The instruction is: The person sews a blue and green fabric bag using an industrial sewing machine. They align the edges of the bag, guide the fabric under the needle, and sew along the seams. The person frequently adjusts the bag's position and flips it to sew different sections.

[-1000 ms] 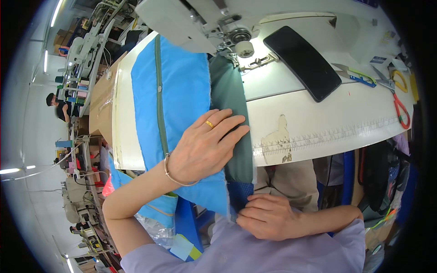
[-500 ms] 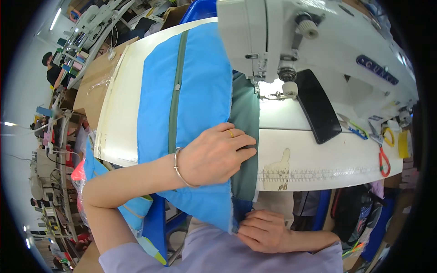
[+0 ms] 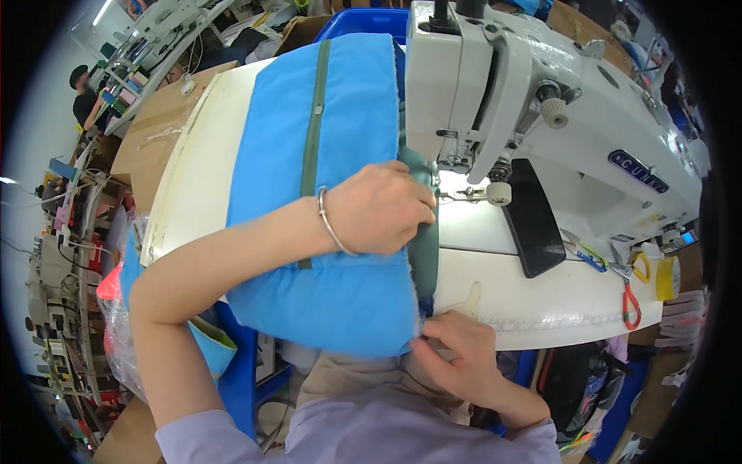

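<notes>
A large blue fabric panel [image 3: 340, 301] lies on the sewing machine's table, with a dark green zip [image 3: 314, 139] running lengthwise along it. A green-grey strip [image 3: 423, 259] is along its right edge and runs up beside the presser foot of the white sewing machine [image 3: 464, 85]. My left hand [image 3: 380, 207] is over this edge just in front of the needle area, fingers curled down on the cloth; its fingertips are partly hidden. At the near right corner, my right hand [image 3: 464, 352] pinches the panel's edge between thumb and fingers.
To the right of the needle area lies a black phone [image 3: 533, 220]. Beyond it are red-handled scissors [image 3: 630, 298] and a yellow tape roll [image 3: 667, 278]. A blue bin [image 3: 363, 23] stands behind the table, and cardboard [image 3: 158, 143] lies at the left. Another person works far left.
The panel has shifted away from me along the machine, and both hands have moved the same way with it. The head view has also shifted, showing more of the machine's top.
</notes>
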Demonstrator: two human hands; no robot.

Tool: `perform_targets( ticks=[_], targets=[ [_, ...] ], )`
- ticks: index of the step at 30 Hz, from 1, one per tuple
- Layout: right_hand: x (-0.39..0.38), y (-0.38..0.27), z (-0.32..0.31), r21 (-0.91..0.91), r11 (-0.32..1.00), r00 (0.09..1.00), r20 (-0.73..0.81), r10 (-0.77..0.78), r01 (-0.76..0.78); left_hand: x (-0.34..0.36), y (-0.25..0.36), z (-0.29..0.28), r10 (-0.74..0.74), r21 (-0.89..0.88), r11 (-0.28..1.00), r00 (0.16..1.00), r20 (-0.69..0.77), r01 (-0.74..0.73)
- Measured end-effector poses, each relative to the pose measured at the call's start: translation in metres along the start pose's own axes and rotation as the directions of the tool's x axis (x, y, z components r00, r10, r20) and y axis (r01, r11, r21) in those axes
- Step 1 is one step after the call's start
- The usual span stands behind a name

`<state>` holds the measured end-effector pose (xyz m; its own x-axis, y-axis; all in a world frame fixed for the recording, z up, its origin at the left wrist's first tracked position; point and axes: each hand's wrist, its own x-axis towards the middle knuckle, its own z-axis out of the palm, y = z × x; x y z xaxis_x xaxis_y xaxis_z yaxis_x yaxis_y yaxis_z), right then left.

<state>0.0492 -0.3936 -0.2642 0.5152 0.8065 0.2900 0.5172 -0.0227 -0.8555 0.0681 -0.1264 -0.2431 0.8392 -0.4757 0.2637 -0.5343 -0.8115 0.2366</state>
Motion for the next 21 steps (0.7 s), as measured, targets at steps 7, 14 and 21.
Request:
perform_targets(
  ticks=[7,14,21],
  targets=[
    [0.007,0.012,0.012,0.007,1.000,0.994,-0.106,0.005,-0.004,-0.021,-0.037,-0.069,-0.244,-0.100,0.970,0.921,-0.305,0.224],
    [0.006,0.017,0.023,-0.085,0.996,0.994,-0.114,0.000,-0.010,-0.122,-0.110,-0.090,-0.962,-0.253,0.271,0.251,-0.111,0.929],
    [0.008,0.018,0.027,-0.032,0.991,0.986,-0.108,0.126,-0.131,-0.083,-0.027,-0.146,-0.657,-0.532,0.749,0.551,-0.515,0.395]
  ],
)
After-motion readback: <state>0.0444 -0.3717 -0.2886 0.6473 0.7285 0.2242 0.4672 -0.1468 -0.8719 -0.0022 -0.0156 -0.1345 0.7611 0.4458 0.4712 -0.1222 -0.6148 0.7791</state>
